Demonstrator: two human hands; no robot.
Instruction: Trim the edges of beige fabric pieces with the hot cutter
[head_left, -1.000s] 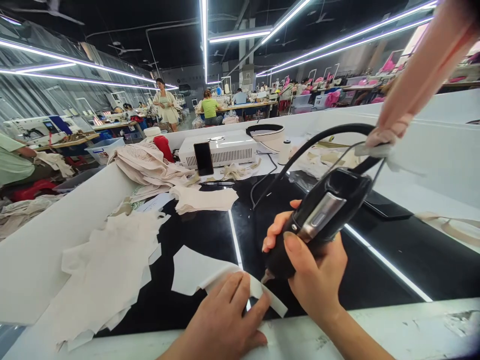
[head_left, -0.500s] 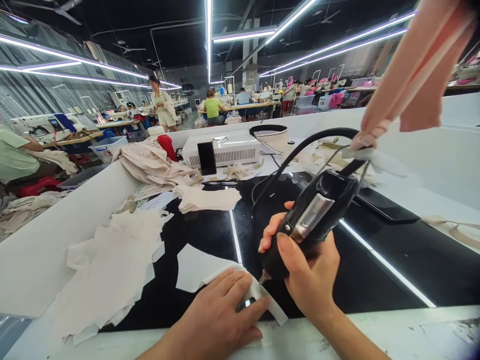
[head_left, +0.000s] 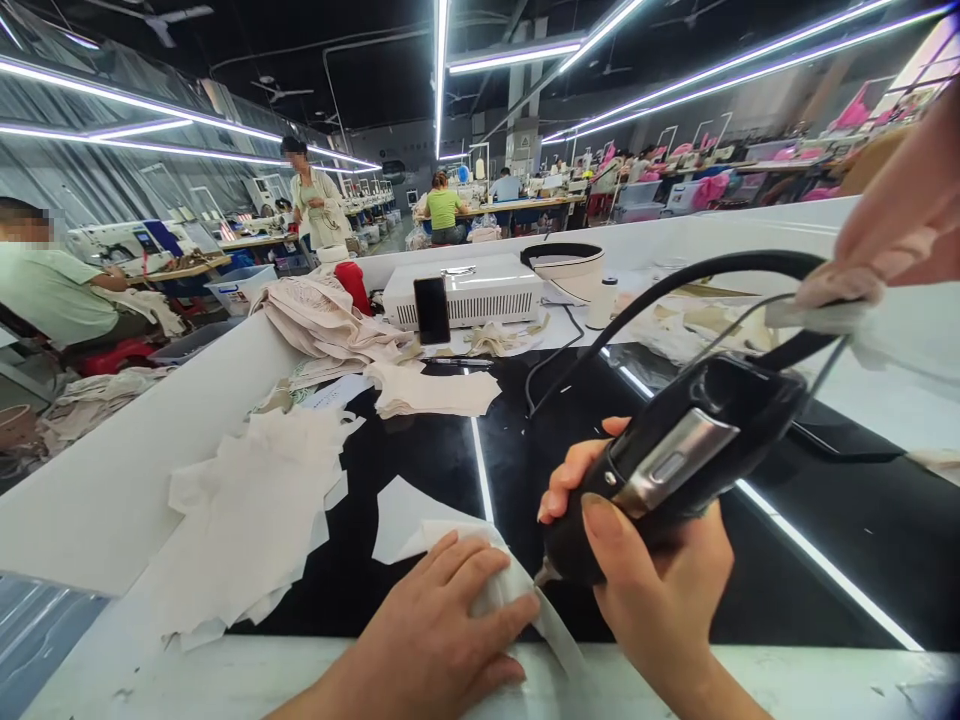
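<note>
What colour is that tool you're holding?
The tool is black with a silver panel, seen best in the head view.

Tool in my right hand (head_left: 660,590): I can read no brand or label on the black cutter (head_left: 675,460).
White machine box (head_left: 469,290): no lettering I can make out.
Phone (head_left: 432,310) leaning on it: dark screen, nothing shown.
Sign on the far pillar (head_left: 520,148): too small and blurred to read.
</note>
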